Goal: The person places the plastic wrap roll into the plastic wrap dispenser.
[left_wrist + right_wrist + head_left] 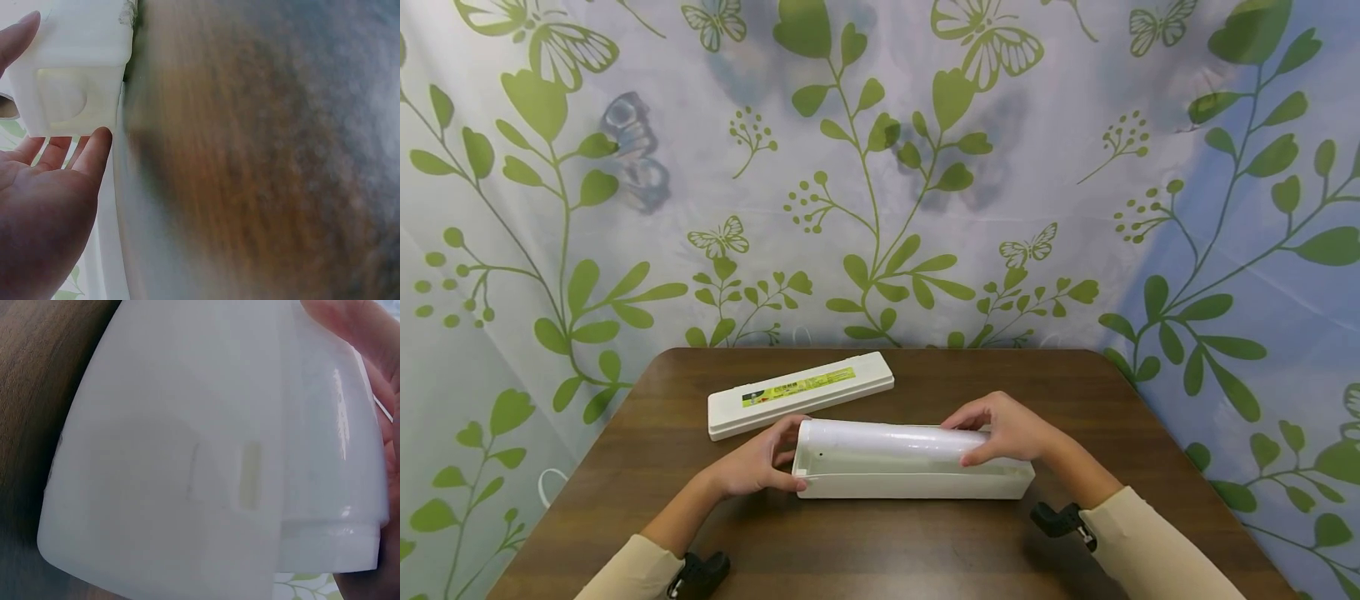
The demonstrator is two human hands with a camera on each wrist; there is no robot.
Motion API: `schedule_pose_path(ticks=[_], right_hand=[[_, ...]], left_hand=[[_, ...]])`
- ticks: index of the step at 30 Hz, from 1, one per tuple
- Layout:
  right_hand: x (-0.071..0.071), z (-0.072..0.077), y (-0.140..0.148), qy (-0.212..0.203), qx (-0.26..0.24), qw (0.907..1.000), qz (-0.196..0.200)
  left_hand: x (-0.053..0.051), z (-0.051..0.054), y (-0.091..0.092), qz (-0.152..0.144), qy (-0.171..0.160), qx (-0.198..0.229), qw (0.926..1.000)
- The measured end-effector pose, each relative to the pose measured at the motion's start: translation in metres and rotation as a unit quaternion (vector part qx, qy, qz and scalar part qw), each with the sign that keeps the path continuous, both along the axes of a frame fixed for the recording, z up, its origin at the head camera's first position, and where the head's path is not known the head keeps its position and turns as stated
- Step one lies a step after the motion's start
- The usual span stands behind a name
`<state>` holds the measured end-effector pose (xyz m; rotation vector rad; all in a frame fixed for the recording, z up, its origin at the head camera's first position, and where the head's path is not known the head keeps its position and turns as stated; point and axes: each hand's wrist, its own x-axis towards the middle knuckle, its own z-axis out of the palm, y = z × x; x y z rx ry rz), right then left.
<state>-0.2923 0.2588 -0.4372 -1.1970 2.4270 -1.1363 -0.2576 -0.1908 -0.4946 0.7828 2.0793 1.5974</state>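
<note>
A long, open white plastic box [917, 487] lies across the table. A white roll of cling film [880, 437] sits in it along the back, showing above the front rim. My left hand [758, 462] holds the box's left end, thumb at the front corner and fingers behind. In the left wrist view, that hand [50, 206] touches the box's end wall [75, 100] with its fingertips. My right hand [1011, 429] grips the roll near its right end, thumb in front, fingers behind. The right wrist view shows the glossy roll [331, 437] beside the box wall [144, 456].
Behind the box, a white lid [868, 372] with a yellow-green label [797, 386] lies at a slant to the left. All of this rests on a brown wooden table [880, 550]. A leaf-patterned curtain [880, 208] hangs past the table's back edge.
</note>
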Motion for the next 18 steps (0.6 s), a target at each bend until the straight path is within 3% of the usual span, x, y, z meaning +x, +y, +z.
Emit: schedule_pose_path(ticks=[8,18], right_hand=[[0.0024,-0.0013,-0.001,-0.006,0.012,0.9998,-0.014],[0.0028,-0.0037,-0.0028,-0.003,0.012,0.9999,0.006]], left_hand=[[-0.0007,-0.0023,0.0006,0.002,0.002,0.004,1.0],[-0.0002,-0.0024,-0.0002,0.001,-0.007,-0.002,1.0]])
